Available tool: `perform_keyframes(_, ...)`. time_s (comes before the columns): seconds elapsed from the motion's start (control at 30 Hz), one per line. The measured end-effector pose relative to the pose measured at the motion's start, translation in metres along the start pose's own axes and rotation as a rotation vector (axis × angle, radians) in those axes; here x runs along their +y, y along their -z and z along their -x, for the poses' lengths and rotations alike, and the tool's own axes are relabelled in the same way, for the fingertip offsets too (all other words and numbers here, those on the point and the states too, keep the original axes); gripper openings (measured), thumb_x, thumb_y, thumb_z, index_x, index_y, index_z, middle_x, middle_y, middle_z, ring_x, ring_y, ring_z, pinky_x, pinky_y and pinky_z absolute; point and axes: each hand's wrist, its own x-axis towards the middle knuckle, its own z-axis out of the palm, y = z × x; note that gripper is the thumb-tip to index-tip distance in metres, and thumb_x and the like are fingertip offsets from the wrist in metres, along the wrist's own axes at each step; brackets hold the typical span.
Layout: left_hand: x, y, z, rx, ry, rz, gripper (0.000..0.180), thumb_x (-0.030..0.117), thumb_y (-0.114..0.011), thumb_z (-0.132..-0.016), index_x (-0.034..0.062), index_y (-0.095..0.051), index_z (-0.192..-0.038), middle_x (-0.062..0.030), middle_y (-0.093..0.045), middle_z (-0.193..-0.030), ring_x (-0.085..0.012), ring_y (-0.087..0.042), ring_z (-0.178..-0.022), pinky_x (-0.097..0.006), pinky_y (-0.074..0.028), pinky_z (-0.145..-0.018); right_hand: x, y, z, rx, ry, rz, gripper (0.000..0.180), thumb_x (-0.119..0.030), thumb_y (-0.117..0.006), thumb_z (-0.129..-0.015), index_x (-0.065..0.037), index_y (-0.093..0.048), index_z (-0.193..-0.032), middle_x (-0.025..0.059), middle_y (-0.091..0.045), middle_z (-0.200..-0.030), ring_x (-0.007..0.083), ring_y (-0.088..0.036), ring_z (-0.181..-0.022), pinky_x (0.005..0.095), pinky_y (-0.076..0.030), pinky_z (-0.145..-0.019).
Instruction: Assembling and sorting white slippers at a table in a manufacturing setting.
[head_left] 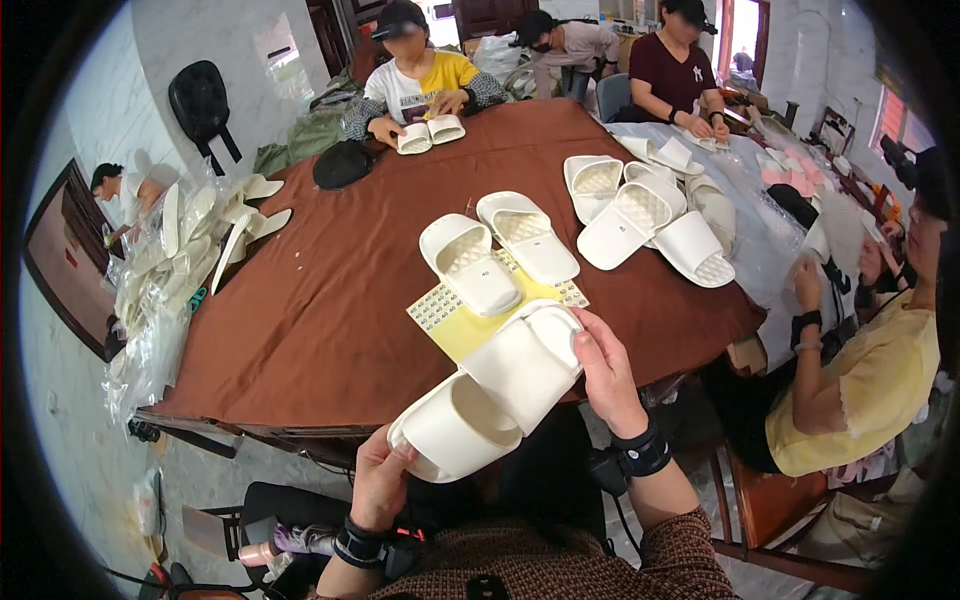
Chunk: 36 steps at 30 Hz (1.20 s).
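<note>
In front of me, above the table's near edge, I hold a pair of cream slide slippers point(520, 365) that overlap end to end. My left hand point(383, 472) grips the lower left end, its thumb on the rim beside a wide strap. At the upper right end, my right hand point(608, 375) is closed around the edge. Just beyond them, two more cream slippers point(478, 272) lie side by side, printed marks on their insoles. They rest partly on a yellow sheet of small white stickers point(440, 308), whose near part is covered by the held pair.
A brown cloth point(330, 300) covers the table. Several cream slippers point(640, 215) are piled at the right, others in clear plastic bags point(165, 290) at the left. A black cap point(343, 165) lies at the far left. Co-workers sit across and at the right, one in a yellow shirt point(860, 390).
</note>
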Motion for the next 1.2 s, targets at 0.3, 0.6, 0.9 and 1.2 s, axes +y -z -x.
perform_keyframes(0.3,0.004,0.009,0.004,0.034,-0.057,-0.028,0.035,0.010,-0.060,-0.090,-0.0062,-0.058,-0.121,-0.0125,-0.068,-0.112,-0.0208,-0.065,-0.101,-0.035,-0.051,-0.091,-0.006,-0.013,0.016,-0.066,-0.128,-0.229,0.049,-0.024,-0.046,-0.100,0.006,-0.038,-0.139,0.0119,-0.052,-0.131,0.0157,-0.050,-0.119,0.0307,-0.039,-0.102)
perform_keyframes(0.6,0.017,0.005,0.002,0.136,-0.123,0.048,0.030,0.008,-0.058,-0.092,-0.0042,-0.058,-0.120,-0.0121,-0.067,-0.113,-0.0195,-0.065,-0.101,-0.033,-0.051,-0.090,0.000,-0.023,0.024,-0.156,-0.075,-0.590,0.065,-0.038,-0.047,-0.101,0.006,-0.029,-0.145,0.0142,-0.046,-0.141,0.0197,-0.045,-0.129,0.0328,-0.035,-0.107)
perform_keyframes(0.9,0.015,0.004,-0.002,0.099,-0.146,0.020,0.025,0.014,-0.061,-0.093,-0.0002,-0.054,-0.113,-0.0057,-0.064,-0.105,-0.0133,-0.060,-0.097,-0.029,-0.047,-0.088,-0.013,-0.029,0.018,-0.110,-0.169,-0.729,0.067,-0.038,-0.052,-0.097,0.006,-0.032,-0.144,0.0146,-0.047,-0.141,0.0208,-0.047,-0.128,0.0342,-0.036,-0.107)
perform_keyframes(1.2,0.021,-0.005,-0.001,0.070,-0.126,-0.016,0.023,0.013,-0.061,-0.094,0.0014,-0.052,-0.111,-0.0044,-0.062,-0.104,-0.0118,-0.058,-0.096,-0.027,-0.046,-0.088,-0.003,-0.025,0.011,-0.065,-0.223,-0.812,0.066,-0.040,-0.054,-0.096,0.003,-0.036,-0.142,0.0136,-0.049,-0.139,0.0221,-0.048,-0.127,0.0360,-0.038,-0.107)
